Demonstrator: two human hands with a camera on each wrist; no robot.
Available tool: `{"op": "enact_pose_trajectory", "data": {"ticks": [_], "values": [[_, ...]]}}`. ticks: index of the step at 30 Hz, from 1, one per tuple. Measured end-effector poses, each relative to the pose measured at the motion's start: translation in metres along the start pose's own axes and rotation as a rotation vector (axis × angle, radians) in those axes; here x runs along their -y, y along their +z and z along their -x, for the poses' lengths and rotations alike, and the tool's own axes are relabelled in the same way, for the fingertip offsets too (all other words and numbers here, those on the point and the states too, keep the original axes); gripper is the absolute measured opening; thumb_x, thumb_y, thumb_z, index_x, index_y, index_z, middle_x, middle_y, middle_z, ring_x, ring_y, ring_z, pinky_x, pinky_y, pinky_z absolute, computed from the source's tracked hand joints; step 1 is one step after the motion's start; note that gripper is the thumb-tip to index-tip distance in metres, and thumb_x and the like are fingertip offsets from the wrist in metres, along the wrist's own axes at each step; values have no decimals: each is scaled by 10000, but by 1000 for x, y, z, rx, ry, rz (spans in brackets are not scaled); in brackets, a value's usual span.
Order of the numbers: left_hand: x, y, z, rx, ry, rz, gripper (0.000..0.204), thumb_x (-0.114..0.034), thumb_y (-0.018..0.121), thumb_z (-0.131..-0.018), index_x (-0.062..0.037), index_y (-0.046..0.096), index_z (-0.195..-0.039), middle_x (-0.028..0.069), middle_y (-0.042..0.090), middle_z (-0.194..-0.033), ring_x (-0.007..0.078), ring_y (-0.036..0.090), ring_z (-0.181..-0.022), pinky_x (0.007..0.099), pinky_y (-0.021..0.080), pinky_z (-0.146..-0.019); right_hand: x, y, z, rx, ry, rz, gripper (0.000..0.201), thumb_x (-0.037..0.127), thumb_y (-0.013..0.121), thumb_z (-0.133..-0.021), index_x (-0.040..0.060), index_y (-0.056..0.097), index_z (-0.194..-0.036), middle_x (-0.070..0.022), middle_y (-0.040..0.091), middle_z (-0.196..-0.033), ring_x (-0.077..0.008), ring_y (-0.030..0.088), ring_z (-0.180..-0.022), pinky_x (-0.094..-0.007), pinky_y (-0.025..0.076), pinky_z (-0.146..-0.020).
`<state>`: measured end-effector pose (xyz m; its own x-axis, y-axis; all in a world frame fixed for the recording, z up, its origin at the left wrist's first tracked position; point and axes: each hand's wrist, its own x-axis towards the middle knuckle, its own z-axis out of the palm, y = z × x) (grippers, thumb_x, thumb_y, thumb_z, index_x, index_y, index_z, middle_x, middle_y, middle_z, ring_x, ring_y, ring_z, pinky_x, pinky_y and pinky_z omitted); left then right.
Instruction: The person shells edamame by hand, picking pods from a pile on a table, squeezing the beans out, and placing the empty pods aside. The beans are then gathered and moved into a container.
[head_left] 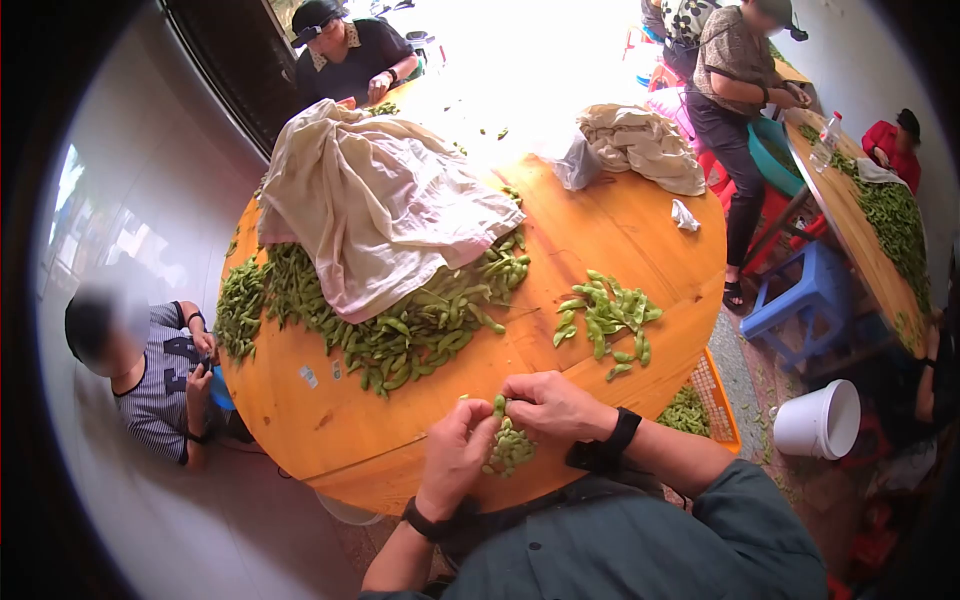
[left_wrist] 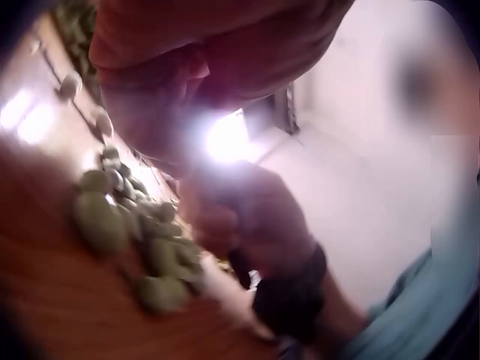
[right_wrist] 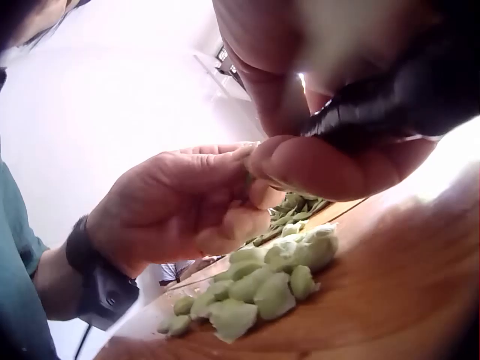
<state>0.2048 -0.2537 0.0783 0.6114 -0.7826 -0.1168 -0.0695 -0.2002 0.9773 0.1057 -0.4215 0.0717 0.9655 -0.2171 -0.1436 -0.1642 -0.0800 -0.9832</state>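
Observation:
Just in front of the person's body, both hands meet over the near edge of a round wooden table (head_left: 450, 440). The left hand (head_left: 460, 450) pinches a green soybean pod (head_left: 499, 404) between thumb and fingers. From the other side the right hand (head_left: 562, 407) grips it with bent fingers; a black covering (right_wrist: 397, 101) wraps one of its digits. Fingers mostly hide the pod in both wrist views. Directly below lies a small heap of shelled green soybeans (head_left: 511, 450), seen close up in the right wrist view as pale beans (right_wrist: 255, 289).
A large pile of pods (head_left: 400, 345) lies under a cream cloth (head_left: 350, 200). Loose pods (head_left: 605, 318) sit right of it. Farther back are a plastic bag (head_left: 575, 162) and crumpled cloth (head_left: 645, 145). An orange crate (head_left: 718, 400) and white bucket (head_left: 815, 420) stand right. Other people sit around.

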Motion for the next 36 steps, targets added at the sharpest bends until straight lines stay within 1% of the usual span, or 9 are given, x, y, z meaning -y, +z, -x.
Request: {"op": "enact_pose_trajectory", "data": {"ticks": [1,5,9,12,14,20,25,30,36], "values": [[-1,2,2,-42,245,-366,116,-48,670,-917,11,614,-999,75,672,-839,126,643,-698,286,529,-615,1,1,0,20,73,-102,160,129,521,-911,-11,596,-888,-62,610,-660,-130,609,-580,-315,501,-537],[-4,1,5,-101,439,-624,151,-53,703,-877,9,620,-986,157,654,-839,268,664,-710,337,514,-621,-1,5,0,56,70,-73,180,152,521,-922,-3,606,-890,-45,615,-664,-114,599,-563,-281,500,-523],[-3,0,6,-90,434,-682,164,-98,687,-885,-8,604,-995,195,629,-874,386,627,-766,416,508,-635,0,9,-1,31,111,-98,185,152,523,-916,-4,620,-908,-54,615,-660,-114,590,-561,-284,494,-524],[6,-1,5,-103,419,-569,156,-85,661,-923,5,627,-1046,145,675,-851,260,666,-697,337,511,-607,-5,10,-2,-6,45,-11,181,148,526,-911,-5,623,-909,-54,609,-655,-107,578,-560,-280,491,-528],[14,-4,5,-32,47,-163,153,-111,594,-988,11,634,-1071,93,700,-862,169,666,-671,275,519,-585,-7,9,-2,-35,-29,50,178,146,529,-908,-5,623,-906,-53,605,-652,-103,571,-560,-278,489,-530],[2,-16,-2,112,-345,513,206,-155,518,-1039,10,630,-1090,65,690,-858,105,647,-652,207,526,-567,0,-3,-2,111,142,-168,181,141,535,-906,-12,628,-928,-53,599,-658,-103,573,-570,-278,481,-535],[6,-8,-2,61,-299,392,208,-178,521,-1041,-5,629,-1081,36,672,-821,85,631,-634,196,505,-542,-1,-3,-4,85,17,90,210,179,560,-933,-17,635,-946,-67,635,-680,-112,597,-589,-283,494,-546],[6,-5,-2,46,-233,223,203,-189,521,-1043,-21,632,-1068,10,657,-801,67,595,-597,190,472,-522,-1,0,-2,-18,13,31,232,220,616,-927,-9,648,-938,-120,674,-721,-164,627,-612,-326,512,-573],[9,-7,-4,-18,-347,582,184,-184,532,-1038,-26,619,-1078,-1,615,-802,56,553,-595,181,440,-515,2,-6,0,40,42,64,221,208,626,-906,-11,647,-924,-143,668,-722,-201,631,-628,-351,514,-605]]}}
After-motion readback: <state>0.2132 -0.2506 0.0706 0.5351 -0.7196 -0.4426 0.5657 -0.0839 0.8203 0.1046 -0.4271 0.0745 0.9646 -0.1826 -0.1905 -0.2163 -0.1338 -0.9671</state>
